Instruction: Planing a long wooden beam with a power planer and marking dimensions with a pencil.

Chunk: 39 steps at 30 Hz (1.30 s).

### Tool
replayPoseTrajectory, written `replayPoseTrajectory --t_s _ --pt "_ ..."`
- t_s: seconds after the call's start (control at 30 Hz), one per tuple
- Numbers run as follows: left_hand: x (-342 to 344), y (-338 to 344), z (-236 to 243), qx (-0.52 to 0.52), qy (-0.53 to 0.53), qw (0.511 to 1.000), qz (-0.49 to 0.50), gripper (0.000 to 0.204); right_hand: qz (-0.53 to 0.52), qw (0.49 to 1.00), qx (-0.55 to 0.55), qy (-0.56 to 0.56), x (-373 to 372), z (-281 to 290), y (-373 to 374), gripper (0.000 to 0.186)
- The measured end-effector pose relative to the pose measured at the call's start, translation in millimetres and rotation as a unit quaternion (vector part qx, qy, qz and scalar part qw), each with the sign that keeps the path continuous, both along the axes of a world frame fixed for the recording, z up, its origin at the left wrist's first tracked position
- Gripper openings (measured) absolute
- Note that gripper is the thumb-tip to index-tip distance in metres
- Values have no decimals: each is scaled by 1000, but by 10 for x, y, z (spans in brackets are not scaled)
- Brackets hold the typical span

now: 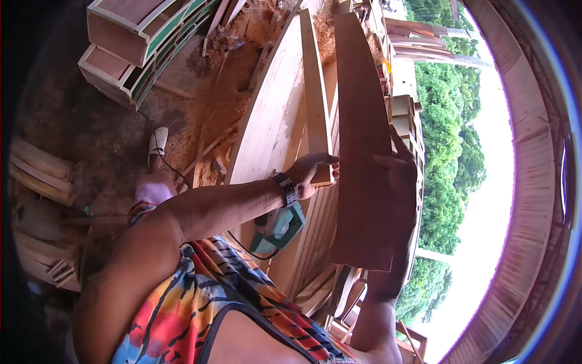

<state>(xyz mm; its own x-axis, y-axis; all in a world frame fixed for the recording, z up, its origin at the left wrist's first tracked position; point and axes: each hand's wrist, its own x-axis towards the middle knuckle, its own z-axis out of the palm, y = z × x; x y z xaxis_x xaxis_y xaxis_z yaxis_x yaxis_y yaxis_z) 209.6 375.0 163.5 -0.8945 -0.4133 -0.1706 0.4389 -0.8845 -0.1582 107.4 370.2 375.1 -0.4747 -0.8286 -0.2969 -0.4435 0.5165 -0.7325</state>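
My left hand (307, 174), with a dark watch on its wrist, is closed round the near end of a long pale wooden strip (314, 91). To its right, my right hand (399, 164) grips the right edge of a wide dark brown board (364, 121), thumb over the face. The board stretches lengthwise away from me and narrows toward its far end. Its left edge lies close beside the fingertips of my left hand. Below my left wrist, a green power tool (280, 227) with a black cord rests on the pale planks.
A broad pale plank (267, 121) lies under the strip. Stacked wooden frames with green edges (145, 45) stand at the far left, near sawdust (242, 45). A person's foot in a light shoe (158, 141) is on the floor. More timber (45, 173) lies at the left.
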Motion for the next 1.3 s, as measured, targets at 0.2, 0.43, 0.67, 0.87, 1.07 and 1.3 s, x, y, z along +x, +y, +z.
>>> replayPoseTrajectory --t_s 0.2,0.43,0.67,0.87,1.07,1.3 --pt "24 -21 7 -12 -39 999 -31 23 27 999 -21 3 -124 7 -4 89" --pt "71 -44 21 -3 -14 1000 -3 29 63 995 16 77 -30 -17 -125 88" --pt "178 -60 155 33 -37 999 -14 43 66 992 54 93 60 -33 -203 90" --pt "171 -73 119 28 -33 999 -17 47 108 983 38 144 -32 -89 -240 89" --pt "151 -62 120 56 -13 998 0 31 90 992 26 83 -94 -142 -259 89" --pt "105 2 91 104 -78 991 -7 29 95 993 15 74 -208 -235 -260 87"
